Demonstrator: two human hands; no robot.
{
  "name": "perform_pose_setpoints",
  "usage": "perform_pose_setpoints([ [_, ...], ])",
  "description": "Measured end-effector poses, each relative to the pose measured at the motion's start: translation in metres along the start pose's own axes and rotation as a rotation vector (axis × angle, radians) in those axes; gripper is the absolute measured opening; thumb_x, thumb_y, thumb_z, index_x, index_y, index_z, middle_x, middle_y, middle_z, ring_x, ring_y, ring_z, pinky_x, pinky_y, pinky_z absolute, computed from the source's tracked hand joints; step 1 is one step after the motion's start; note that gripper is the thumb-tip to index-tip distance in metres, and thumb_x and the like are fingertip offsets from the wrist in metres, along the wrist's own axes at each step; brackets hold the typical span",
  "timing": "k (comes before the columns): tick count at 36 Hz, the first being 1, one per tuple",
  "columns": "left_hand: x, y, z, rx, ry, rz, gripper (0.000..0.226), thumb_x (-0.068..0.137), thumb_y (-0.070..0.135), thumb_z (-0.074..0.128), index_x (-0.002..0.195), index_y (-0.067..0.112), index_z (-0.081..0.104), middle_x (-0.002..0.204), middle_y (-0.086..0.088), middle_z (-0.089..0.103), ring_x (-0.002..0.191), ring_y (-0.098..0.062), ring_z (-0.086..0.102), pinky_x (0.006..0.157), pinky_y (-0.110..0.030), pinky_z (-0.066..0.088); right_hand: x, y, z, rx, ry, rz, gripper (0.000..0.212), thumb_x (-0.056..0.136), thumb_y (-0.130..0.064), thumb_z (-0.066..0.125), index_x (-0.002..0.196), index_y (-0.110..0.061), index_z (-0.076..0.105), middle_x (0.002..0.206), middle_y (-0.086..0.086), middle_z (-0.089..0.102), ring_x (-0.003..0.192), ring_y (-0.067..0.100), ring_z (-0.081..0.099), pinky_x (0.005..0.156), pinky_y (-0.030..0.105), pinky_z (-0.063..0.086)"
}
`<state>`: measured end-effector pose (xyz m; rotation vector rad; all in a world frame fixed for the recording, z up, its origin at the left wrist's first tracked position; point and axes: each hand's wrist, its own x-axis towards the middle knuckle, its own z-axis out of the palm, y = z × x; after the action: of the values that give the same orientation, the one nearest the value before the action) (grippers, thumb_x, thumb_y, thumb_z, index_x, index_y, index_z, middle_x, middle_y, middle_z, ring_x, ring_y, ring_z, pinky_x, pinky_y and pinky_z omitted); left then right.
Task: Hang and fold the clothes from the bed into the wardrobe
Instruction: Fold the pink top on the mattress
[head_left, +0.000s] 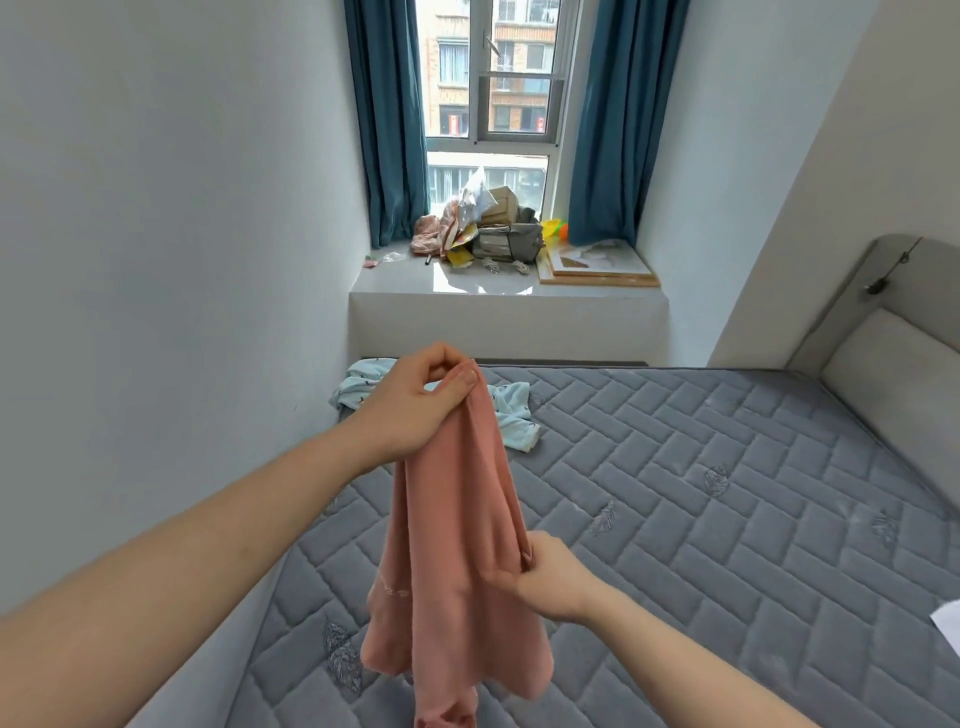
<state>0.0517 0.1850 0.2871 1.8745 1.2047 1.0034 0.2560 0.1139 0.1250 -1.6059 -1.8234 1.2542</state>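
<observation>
The mattress lies bare and grey, its left edge running close along the white wall and its far edge butting against the ledge under the window; the padded headboard closes off the right side. Most of the quilted surface towards the headboard is open room, with only a white scrap poking in at the right edge. At the far left corner of the mattress a pale blue garment lies crumpled, partly hidden behind the raised hand. The left hand is lifted above that corner, thumb and fingers curled tight and pinching the top edge of a pink garment. The right hand sits lower and nearer, over the middle of the near part of the mattress, its fingers curled in and gripping the garment's right edge about halfway down — a fold of cloth bunches at the knuckles. The pink garment hangs between the two grips, clear of the mattress as far as one can see, its long axis close to vertical and tilting slightly right at the top. Its narrow end points up into the left hand, and the wider, loose hem drops towards the near edge, the lowest folds running out of sight at the bottom. On the ledge a heap of boxes and bags sits between the blue curtains, with a flat framed board at the ledge's right end.
</observation>
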Motion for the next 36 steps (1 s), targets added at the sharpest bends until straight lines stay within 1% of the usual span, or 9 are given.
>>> perform_pose_setpoints([
  [5, -0.012, -0.018, 0.005, 0.109, -0.049, 0.016, 0.008, 0.102, 0.026, 0.058, 0.097, 0.024, 0.064, 0.095, 0.015, 0.068, 0.092, 0.007, 0.062, 0.083, -0.011, 0.042, -0.019, 0.033, 0.001, -0.048, -0.024, 0.075, 0.015, 0.092, -0.027, 0.067, 0.102, -0.017, 0.071, 0.103, -0.003, 0.075, 0.094, 0.004, 0.065, 0.086, 0.028, 0.052],
  [9, -0.025, -0.055, 0.007, 0.231, -0.116, -0.101, 0.011, 0.095, 0.035, 0.067, 0.097, 0.025, 0.063, 0.094, 0.008, 0.068, 0.092, -0.004, 0.063, 0.084, -0.022, 0.045, -0.032, 0.060, -0.002, -0.090, -0.018, 0.089, 0.018, 0.095, -0.018, 0.060, 0.105, -0.023, 0.074, 0.102, -0.010, 0.076, 0.090, -0.007, 0.057, 0.086, 0.021, 0.049],
  [13, -0.040, -0.090, 0.009, 0.478, -0.380, -0.271, 0.053, 0.059, 0.070, 0.078, 0.095, 0.034, 0.063, 0.081, 0.011, 0.062, 0.073, -0.002, 0.056, 0.065, -0.023, 0.044, -0.028, 0.078, -0.022, -0.201, 0.056, 0.160, 0.013, 0.092, -0.018, 0.059, 0.082, -0.016, 0.067, 0.080, -0.005, 0.070, 0.079, 0.006, 0.056, 0.079, 0.032, 0.049],
  [17, -0.040, -0.122, 0.018, 0.632, -0.545, -0.247, 0.037, 0.072, 0.060, 0.082, 0.079, 0.030, 0.061, 0.081, 0.008, 0.065, 0.083, -0.015, 0.062, 0.071, -0.030, 0.044, -0.015, 0.076, -0.049, -0.346, 0.034, 0.204, 0.016, 0.090, -0.021, 0.057, 0.081, -0.015, 0.069, 0.078, -0.003, 0.070, 0.076, 0.012, 0.059, 0.073, 0.032, 0.048],
  [20, -0.022, -0.129, 0.020, 0.687, -0.490, -0.240, 0.039, 0.081, 0.055, 0.078, 0.072, 0.029, 0.050, 0.078, 0.007, 0.059, 0.081, -0.017, 0.056, 0.065, -0.031, 0.035, 0.002, 0.065, -0.078, -0.450, 0.043, 0.224, 0.020, 0.083, -0.014, 0.053, 0.069, -0.024, 0.064, 0.074, -0.007, 0.066, 0.078, 0.014, 0.063, 0.067, 0.029, 0.044],
  [24, 0.022, -0.122, 0.006, 0.715, -0.339, -0.261, 0.038, 0.086, 0.048, 0.075, 0.073, 0.027, 0.046, 0.079, 0.005, 0.054, 0.083, -0.022, 0.053, 0.066, -0.032, 0.034, 0.034, 0.030, -0.123, -0.578, 0.176, 0.247, 0.024, 0.085, -0.008, 0.051, 0.088, -0.016, 0.073, 0.099, 0.008, 0.076, 0.101, 0.027, 0.069, 0.078, 0.032, 0.050],
  [27, 0.065, -0.102, -0.009, 0.619, -0.135, -0.280, 0.026, 0.091, 0.043, 0.070, 0.089, 0.021, 0.055, 0.093, -0.001, 0.059, 0.091, -0.023, 0.054, 0.075, -0.031, 0.038, 0.060, -0.009, -0.159, -0.457, 0.337, 0.224, 0.028, 0.082, 0.004, 0.047, 0.069, -0.015, 0.064, 0.081, 0.013, 0.071, 0.091, 0.032, 0.071, 0.077, 0.034, 0.053],
  [33, 0.142, -0.022, -0.054, -0.111, 0.252, -0.348, 0.022, 0.102, 0.026, 0.058, 0.118, 0.012, 0.053, 0.115, -0.006, 0.052, 0.092, -0.022, 0.062, 0.060, -0.029, 0.062, 0.086, -0.106, -0.232, -0.218, 0.657, 0.006, 0.043, 0.084, 0.009, 0.046, 0.114, -0.007, 0.072, 0.111, 0.014, 0.072, 0.108, 0.029, 0.064, 0.084, 0.024, 0.043],
  [36, 0.162, 0.018, -0.075, -0.209, 0.352, -0.210, 0.014, 0.103, 0.021, 0.056, 0.114, 0.013, 0.052, 0.113, -0.003, 0.051, 0.097, -0.018, 0.062, 0.070, -0.025, 0.062, 0.076, -0.153, -0.257, -0.204, 0.818, -0.183, 0.053, 0.078, 0.012, 0.042, 0.117, -0.008, 0.071, 0.112, 0.010, 0.071, 0.105, 0.024, 0.061, 0.088, 0.021, 0.041],
])
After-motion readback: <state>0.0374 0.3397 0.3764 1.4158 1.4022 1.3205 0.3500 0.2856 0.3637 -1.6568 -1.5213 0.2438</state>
